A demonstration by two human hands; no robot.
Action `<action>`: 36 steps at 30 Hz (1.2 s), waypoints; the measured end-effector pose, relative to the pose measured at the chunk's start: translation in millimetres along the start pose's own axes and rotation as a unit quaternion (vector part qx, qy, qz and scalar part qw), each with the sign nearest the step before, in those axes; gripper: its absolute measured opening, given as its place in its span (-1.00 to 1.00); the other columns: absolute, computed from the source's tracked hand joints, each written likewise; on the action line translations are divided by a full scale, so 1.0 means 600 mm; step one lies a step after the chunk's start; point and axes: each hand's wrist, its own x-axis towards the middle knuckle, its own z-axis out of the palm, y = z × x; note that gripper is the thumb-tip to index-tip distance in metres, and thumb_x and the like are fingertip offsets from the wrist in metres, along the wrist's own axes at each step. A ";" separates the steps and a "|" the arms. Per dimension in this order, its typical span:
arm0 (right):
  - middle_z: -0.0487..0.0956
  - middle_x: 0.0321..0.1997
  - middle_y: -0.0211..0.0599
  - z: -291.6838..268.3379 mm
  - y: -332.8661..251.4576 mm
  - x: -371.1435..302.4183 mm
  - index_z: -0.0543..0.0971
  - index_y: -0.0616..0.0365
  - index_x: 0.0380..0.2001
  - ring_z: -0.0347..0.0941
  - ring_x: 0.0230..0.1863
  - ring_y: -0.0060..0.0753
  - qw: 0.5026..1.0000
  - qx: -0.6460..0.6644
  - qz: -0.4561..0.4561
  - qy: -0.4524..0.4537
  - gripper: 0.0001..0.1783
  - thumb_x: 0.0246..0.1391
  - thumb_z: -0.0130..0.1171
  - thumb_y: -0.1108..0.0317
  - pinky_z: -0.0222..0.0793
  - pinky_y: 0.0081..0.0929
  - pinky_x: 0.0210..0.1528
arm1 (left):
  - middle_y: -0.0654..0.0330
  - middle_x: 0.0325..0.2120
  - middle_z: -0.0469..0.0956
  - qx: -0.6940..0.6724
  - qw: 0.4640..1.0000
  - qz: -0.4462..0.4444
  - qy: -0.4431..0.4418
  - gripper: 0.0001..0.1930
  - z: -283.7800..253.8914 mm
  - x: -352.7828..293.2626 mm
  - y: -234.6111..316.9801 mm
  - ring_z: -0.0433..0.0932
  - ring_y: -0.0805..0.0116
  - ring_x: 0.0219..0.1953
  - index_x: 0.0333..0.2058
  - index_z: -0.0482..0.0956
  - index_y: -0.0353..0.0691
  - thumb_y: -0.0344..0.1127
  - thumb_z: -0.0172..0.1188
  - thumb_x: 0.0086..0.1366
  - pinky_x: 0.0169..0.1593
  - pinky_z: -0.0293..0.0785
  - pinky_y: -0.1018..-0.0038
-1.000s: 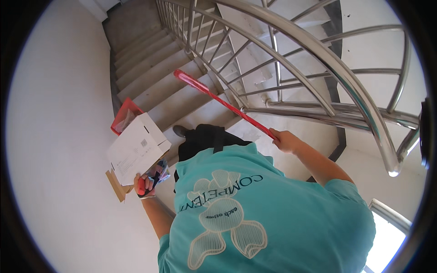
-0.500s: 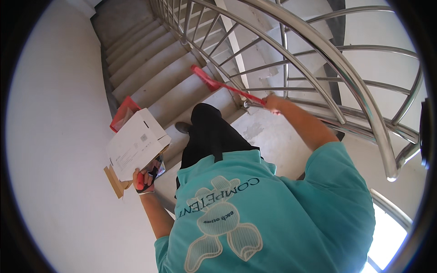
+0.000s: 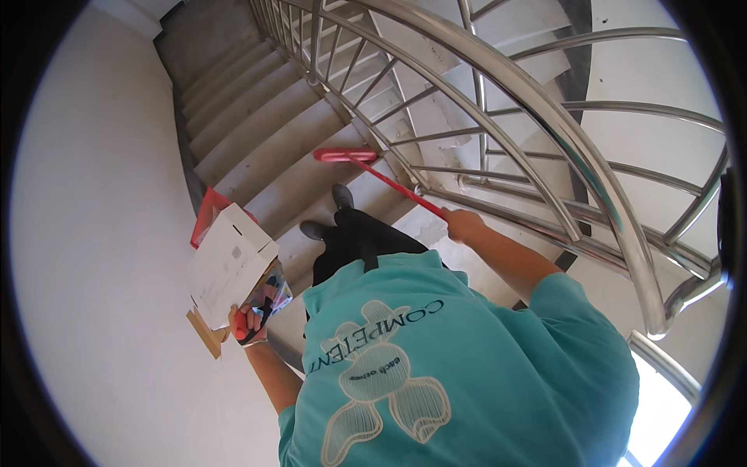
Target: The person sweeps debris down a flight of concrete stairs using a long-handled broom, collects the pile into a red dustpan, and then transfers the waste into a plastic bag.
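Note:
My right hand (image 3: 465, 226) is closed round the end of a red broom (image 3: 397, 185), whose head lies across a stair tread by the railing. On the left my left hand (image 3: 247, 323) grips a red handle (image 3: 240, 325) with a black strap beside it. Past that hand, a white cardboard box (image 3: 233, 261) with a brown flap sticking out hides most of a red dustpan (image 3: 207, 219); whether the handle joins the dustpan is covered. Beneath the box's right side shows a clear bag (image 3: 274, 289) with colourful litter.
Concrete stairs (image 3: 272, 128) descend ahead, with my feet in dark shoes (image 3: 314, 229) on the steps. A curved steel railing (image 3: 537, 82) runs along the right. The white wall (image 3: 93, 233) stands close on the left. A bright window (image 3: 661, 405) is at lower right.
The broom head has swung down nearer my feet and turned to lie crosswise. My right hand has dropped a little. Both feet now show, and the box with the left hand has shifted slightly lower.

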 end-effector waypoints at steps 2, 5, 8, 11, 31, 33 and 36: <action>0.52 -0.26 -0.06 -0.012 -0.014 0.021 0.28 0.12 -0.01 0.45 -0.19 -0.08 1.000 0.001 0.019 -0.005 -0.53 -0.09 -0.07 0.40 0.36 -0.15 -0.23 | 0.09 -0.58 0.43 -0.012 1.000 -0.010 0.000 -0.76 0.000 0.003 -0.007 0.12 0.54 -0.89 -0.56 0.27 -0.20 -0.21 -0.05 0.22 -0.86 0.08 0.63; 0.52 -0.27 -0.07 -0.029 -0.022 0.068 0.24 0.11 0.03 0.46 -0.20 -0.09 0.998 -0.001 -0.020 0.055 -0.51 -0.07 -0.11 0.43 0.36 -0.13 -0.23 | 0.11 -0.58 0.42 -0.013 0.998 0.002 -0.067 -0.64 -0.001 0.009 -0.018 0.12 0.58 -0.86 -0.22 0.32 -0.49 -0.23 -0.02 0.21 -0.84 0.05 0.66; 0.52 -0.28 -0.03 -0.047 -0.036 0.064 0.22 0.13 0.05 0.46 -0.22 -0.04 0.994 0.035 -0.035 0.096 -0.49 -0.06 -0.14 0.44 0.35 -0.12 -0.21 | 0.12 -0.57 0.42 -0.021 0.997 0.008 -0.069 -0.56 -0.004 0.009 -0.017 0.12 0.58 -0.86 -0.13 0.25 -0.56 -0.23 -0.02 0.20 -0.84 0.03 0.67; 0.51 -0.30 0.01 -0.048 -0.050 0.032 0.16 0.12 0.11 0.45 -0.23 0.00 0.989 0.065 -0.070 0.112 -0.44 -0.06 -0.14 0.45 0.34 -0.12 -0.22 | 0.15 -0.53 0.40 -0.040 0.996 -0.011 -0.078 -0.66 0.006 -0.001 -0.008 0.09 0.58 -0.88 -0.22 0.30 -0.47 -0.25 -0.02 0.19 -0.82 0.06 0.66; 0.45 -0.60 -0.17 -0.045 -0.199 0.214 0.42 0.17 -0.17 0.38 -0.68 -0.35 0.935 0.238 -0.261 0.022 -0.71 -0.02 0.00 0.36 0.30 -0.43 -0.67 | 0.13 -0.58 0.38 -0.061 0.994 0.064 -0.067 -0.54 0.021 -0.070 0.002 0.09 0.56 -0.86 -0.10 0.21 -0.56 -0.22 -0.02 0.21 -0.82 0.03 0.64; 0.41 -0.64 -0.23 -0.063 -0.232 0.211 0.43 0.18 -0.26 0.34 -0.70 -0.41 0.934 0.259 -0.245 -0.023 -0.78 0.01 -0.01 0.35 0.27 -0.46 -0.70 | 0.14 -0.57 0.37 -0.056 0.995 0.058 -0.066 -0.54 0.028 -0.091 -0.001 0.08 0.54 -0.86 -0.12 0.22 -0.56 -0.21 -0.01 0.21 -0.81 0.03 0.63; 0.37 -0.67 -0.32 -0.090 -0.263 0.207 0.44 0.20 -0.36 0.28 -0.73 -0.48 0.926 0.299 -0.219 -0.078 -0.82 0.05 -0.02 0.31 0.21 -0.48 -0.75 | 0.14 -0.57 0.38 -0.082 0.993 0.051 -0.069 -0.62 0.024 -0.103 -0.007 0.11 0.55 -0.85 -0.17 0.26 -0.50 -0.23 -0.03 0.22 -0.81 0.03 0.62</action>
